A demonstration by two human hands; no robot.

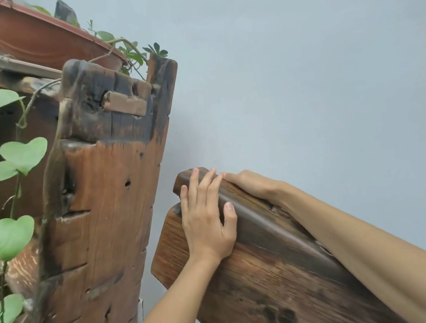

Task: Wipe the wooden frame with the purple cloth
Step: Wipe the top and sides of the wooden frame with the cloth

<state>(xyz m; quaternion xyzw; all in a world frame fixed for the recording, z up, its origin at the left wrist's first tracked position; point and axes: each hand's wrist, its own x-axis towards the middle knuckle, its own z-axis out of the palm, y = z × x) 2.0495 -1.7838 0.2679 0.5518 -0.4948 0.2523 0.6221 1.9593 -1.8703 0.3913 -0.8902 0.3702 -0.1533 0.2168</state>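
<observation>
A person's left hand lies flat, fingers spread wide and holding nothing, on the wooden frame at five o'clock. The right hand curls loosely over the frame's top rail, fingers hidden behind. At nine o'clock stands a weathered wooden post under a potted plant.

A pale grey-blue wall fills the far side and the right. At left stands a tall weathered wooden stand, dark and charred-looking near its top, pitted with small holes, with a wooden peg set through its joint. A reddish-brown plant pot sits on a plank at its top, holding a dark stone and small-leaved greenery. A vine with heart-shaped leaves hangs down the near left.
</observation>
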